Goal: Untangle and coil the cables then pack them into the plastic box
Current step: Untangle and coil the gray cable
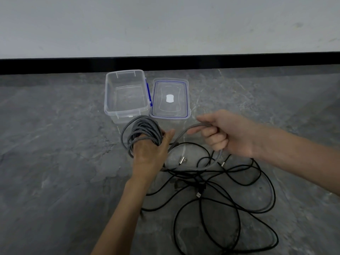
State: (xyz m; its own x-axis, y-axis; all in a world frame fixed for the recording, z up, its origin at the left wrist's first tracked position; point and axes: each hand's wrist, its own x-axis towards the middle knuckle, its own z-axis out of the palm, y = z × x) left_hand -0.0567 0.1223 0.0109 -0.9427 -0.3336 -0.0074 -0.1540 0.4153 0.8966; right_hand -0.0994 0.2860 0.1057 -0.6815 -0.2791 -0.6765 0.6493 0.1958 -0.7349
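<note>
Grey braided cable (142,133) is wound in a fat bundle of turns round the person's left hand (147,159), just in front of the open plastic box (127,94), whose lid (170,98) lies flat beside it on the stone floor (55,144). The left thumb sticks out free; the other left fingers are buried under the turns, so I cannot tell whether they are straight or curled. The right hand (230,137) is raised to the side with its fingers (215,138) closed round the loose run of the same grey cable, which arcs back to the coil one way and drops the other way toward the heap of black cables (197,181) sprawled on the floor. From where I stand, this is the winding step, well along for the grey cable and not begun for the black ones. To do it cleanly, I would let the line slide through the right grip rather than haul on it, since the tail seems to run among the black loops and a hard pull may drag the knot tighter. Each new turn should lie beside the others, snug but not so tight that the bundle cannot slip off the hand. The box is empty and nothing is packed yet.
</note>
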